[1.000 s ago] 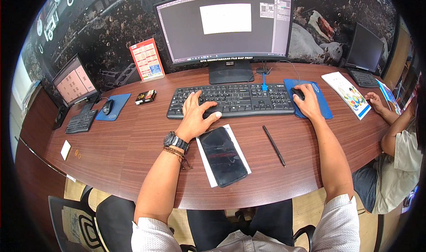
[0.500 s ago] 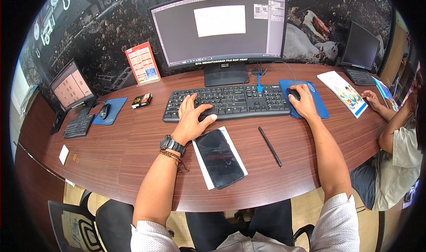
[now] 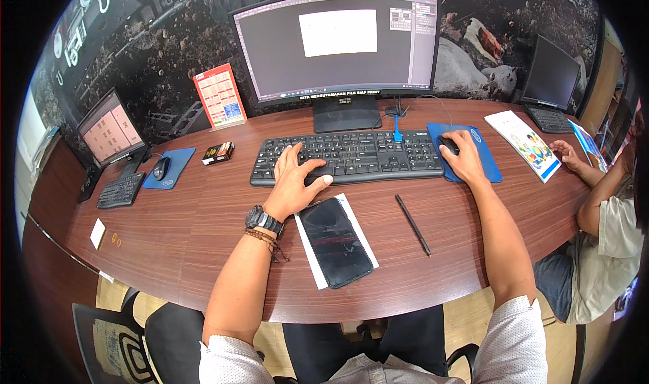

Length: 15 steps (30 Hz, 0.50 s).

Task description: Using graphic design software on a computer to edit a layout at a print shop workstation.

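Left fingers (image 3: 289, 161) spread, holding nothing, over the long black plastic keyboard (image 3: 358, 155); right hand (image 3: 465, 159) cups the rounded black mouse (image 3: 446, 145): click lightly.

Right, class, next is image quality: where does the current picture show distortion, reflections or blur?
Head view: corners fall to black, and the small left monitor leans near the curved rim; head view again: the phone's dark glass carries faint reddish reflections; also head view: the left hand and right hand show no obvious motion blur.
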Available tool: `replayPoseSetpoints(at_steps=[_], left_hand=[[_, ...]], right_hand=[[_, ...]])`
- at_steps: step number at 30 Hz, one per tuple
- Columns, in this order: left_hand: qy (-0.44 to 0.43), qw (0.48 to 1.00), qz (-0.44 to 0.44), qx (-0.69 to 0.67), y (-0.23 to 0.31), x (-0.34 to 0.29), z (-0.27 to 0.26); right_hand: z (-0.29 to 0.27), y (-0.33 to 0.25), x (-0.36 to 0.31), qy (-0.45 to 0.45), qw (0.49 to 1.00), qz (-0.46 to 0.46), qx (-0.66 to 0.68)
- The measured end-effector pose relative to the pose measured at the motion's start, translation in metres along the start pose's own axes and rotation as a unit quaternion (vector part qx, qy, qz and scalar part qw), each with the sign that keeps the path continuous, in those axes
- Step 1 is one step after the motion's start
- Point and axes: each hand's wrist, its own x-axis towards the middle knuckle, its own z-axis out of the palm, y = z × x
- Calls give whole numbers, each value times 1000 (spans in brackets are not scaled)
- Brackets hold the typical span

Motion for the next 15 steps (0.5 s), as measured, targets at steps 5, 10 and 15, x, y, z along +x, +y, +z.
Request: replayPoseSetpoints(at_steps=[5, 10, 15], left_hand=[[-1, 1000, 0, 3, 1, 0, 0], [19, 999, -3, 32, -9, 0, 0], [89, 988, -88, 88, -17, -1, -8]], right_hand=[[0, 2, 1, -1, 1000, -2, -6], [-4, -3, 1, -24, 1000, 11, -8], [-13, -1, 2, -64, 998, 0, -1]])
